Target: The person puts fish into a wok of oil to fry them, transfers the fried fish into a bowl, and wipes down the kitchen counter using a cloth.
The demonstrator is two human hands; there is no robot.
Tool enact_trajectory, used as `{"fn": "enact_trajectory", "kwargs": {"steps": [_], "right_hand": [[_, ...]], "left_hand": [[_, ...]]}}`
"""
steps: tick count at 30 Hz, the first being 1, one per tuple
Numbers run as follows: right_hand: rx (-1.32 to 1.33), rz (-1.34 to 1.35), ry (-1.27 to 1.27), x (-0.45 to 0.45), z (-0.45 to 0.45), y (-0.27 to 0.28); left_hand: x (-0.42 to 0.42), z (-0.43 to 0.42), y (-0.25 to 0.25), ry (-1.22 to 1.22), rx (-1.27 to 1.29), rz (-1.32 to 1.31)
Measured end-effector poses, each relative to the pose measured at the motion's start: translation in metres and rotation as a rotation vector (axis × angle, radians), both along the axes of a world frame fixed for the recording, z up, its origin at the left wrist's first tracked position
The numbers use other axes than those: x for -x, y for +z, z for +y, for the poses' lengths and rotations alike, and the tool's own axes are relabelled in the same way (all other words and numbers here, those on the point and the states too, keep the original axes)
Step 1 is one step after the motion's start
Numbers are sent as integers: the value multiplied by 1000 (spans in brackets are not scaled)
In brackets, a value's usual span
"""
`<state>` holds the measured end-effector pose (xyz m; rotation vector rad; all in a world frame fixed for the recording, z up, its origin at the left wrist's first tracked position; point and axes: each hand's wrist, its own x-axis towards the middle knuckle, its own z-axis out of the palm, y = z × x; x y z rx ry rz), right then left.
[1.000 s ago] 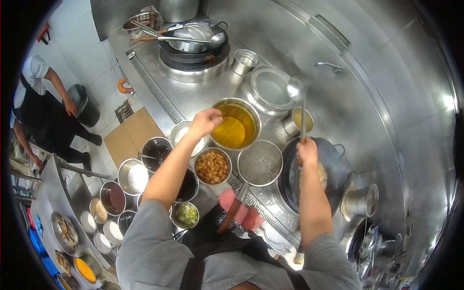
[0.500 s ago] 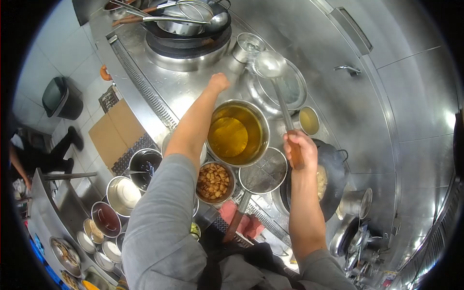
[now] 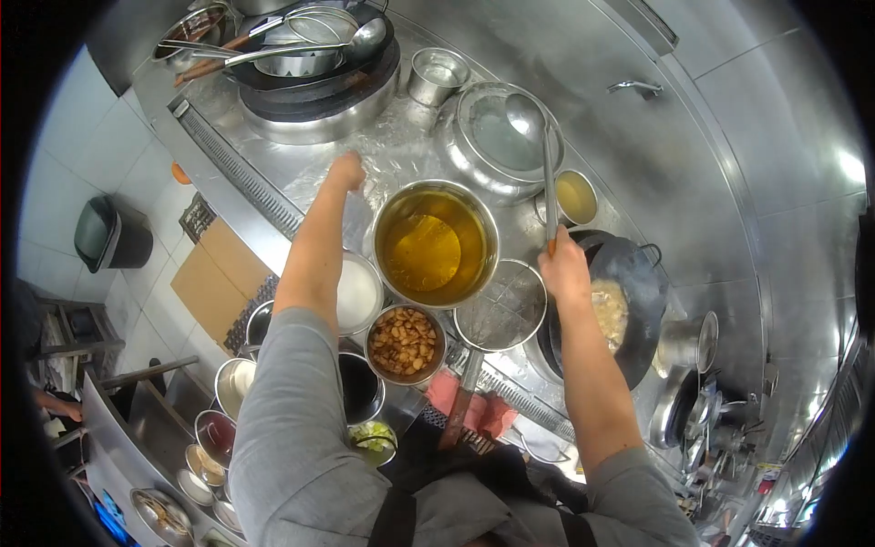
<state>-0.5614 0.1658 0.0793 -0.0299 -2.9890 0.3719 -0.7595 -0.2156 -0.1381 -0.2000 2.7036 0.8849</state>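
Observation:
My right hand (image 3: 565, 264) is closed round the handle of a ladle (image 3: 525, 118), whose bowl hangs over the large round pot (image 3: 474, 173). Over the wet steel counter, my left hand (image 3: 346, 171) has its fingers bent together; whether they hold anything is hidden. Between my arms stands a pot of yellow oil (image 3: 425, 251). A wire strainer (image 3: 499, 305) lies beside it, and a pan of browned pieces (image 3: 403, 340) is just below. Under my right forearm, a wok (image 3: 638, 283) holds pale food in liquid.
A stack of woks (image 3: 314, 100) with strainers and ladles is at the upper left. Bowls of sauces and powders line the lower left. A small pot of yellowish liquid (image 3: 576, 198) stands by the wok. A bin (image 3: 114, 235) is on the floor. Another person's hand (image 3: 59, 406) shows at the far left.
My left hand has moved from above the oil pot to the counter on its left. The ladle has swung over the large round pot. The view has shifted, and the other person is mostly out of sight.

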Motion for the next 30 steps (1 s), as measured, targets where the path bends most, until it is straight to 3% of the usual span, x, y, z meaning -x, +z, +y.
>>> {"fn": "enact_trajectory", "kwargs": {"steps": [1, 2, 3, 4, 6, 8, 10, 12, 15, 16, 18, 20, 22, 23, 24, 26, 27, 28, 30], "right_hand": [[7, -1, -5, 7, 4, 2], [373, -166, -154, 14, 8, 5], [740, -330, -302, 20, 13, 7], [1155, -310, -353, 19, 18, 8], [1499, -255, -441, 8, 24, 17], [1612, -221, -449, -8, 32, 22], [1570, -170, -339, -26, 41, 31], [1544, -178, -318, -40, 49, 45], [924, -287, -258, -46, 66, 59], [930, -278, -247, -40, 75, 54], [211, -103, -51, -32, 83, 46], [157, -181, -117, -34, 64, 68], [217, -438, -183, -14, 61, 59], [191, -156, -88, 5, 72, 18], [215, -145, -65, 21, 73, 3], [1179, -471, -226, 49, 73, -8], [1486, -476, -221, 55, 76, -11], [1506, -474, -200, 54, 74, -6], [2053, -165, -299, 43, 73, 9]], "left_hand": [[-7, -8, -5, 27, -34, 32], [-15, -16, -8, 53, -68, 65], [-18, -25, -9, -72, 42, 123], [-23, -30, -10, -202, 151, 174], [-34, -39, -5, -147, 148, 183], [-53, -40, 15, -97, 153, 191], [-74, -39, 46, 40, 182, 250], [-89, -38, 83, -5, 187, 273], [-102, -29, 127, -17, 127, 332], [-107, -26, 141, 7, 68, 362], [-127, -8, 170, -5, 42, 507], [-157, 15, 198, -55, -35, 689], [-198, 40, 224, -140, -86, 801], [-219, 53, 234, -158, -88, 809], [-246, 67, 249, -193, -123, 816], [-299, 95, 269, -253, -172, 833], [-325, 106, 274, -271, -203, 800], [-354, 119, 285, -283, -223, 737], [-410, 140, 298, -239, -236, 509]]}}
